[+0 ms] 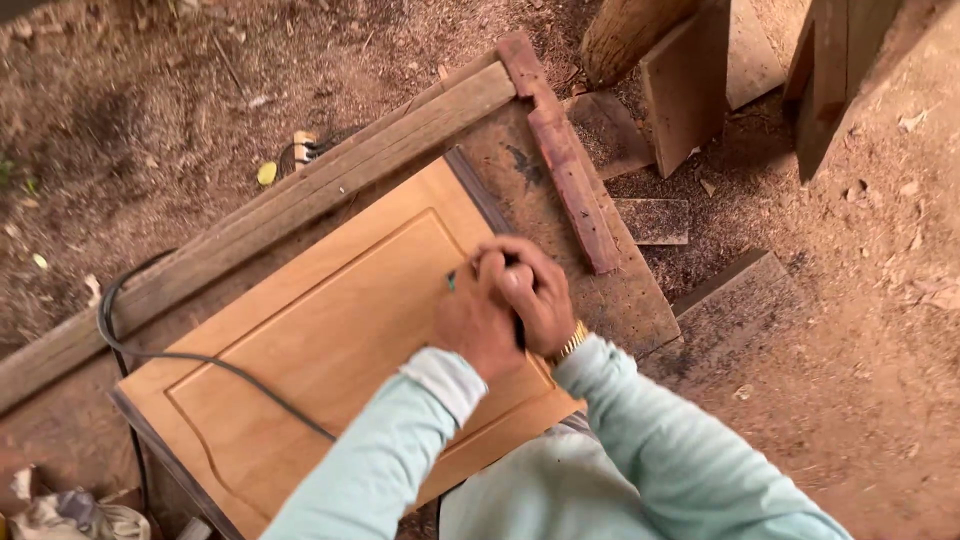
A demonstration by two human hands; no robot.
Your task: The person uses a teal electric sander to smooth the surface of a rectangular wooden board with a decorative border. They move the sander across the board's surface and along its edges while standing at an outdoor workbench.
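On the workbench [640, 310], a pale wooden door panel [330, 330] lies flat at a slant, its raised middle field edged by a routed groove. Near the panel's upper right part both hands press together over a small tool [452, 281], almost wholly hidden; only a dark, greenish tip shows by the fingers. The left hand [478, 318] lies with its knuckles up and fingers curled tight around the tool, and the right hand [535, 290], a gold watch [571, 343] at its wrist, is folded closely over the left. What kind of tool it is cannot be told.

A black cable [180, 355] runs from the hands across the panel and loops off the bench's left side. As far as can be judged, the panel looks smooth and evenly coloured with the groove already cut all round, so the shaping seems done and only work at this one spot is in hand.

Beyond the panel a long grey plank [300, 200] lines the bench's far edge, a reddish strip [565, 165] lies to the right, and offcuts [690, 90] stand on sawdust-strewn ground [860, 300].
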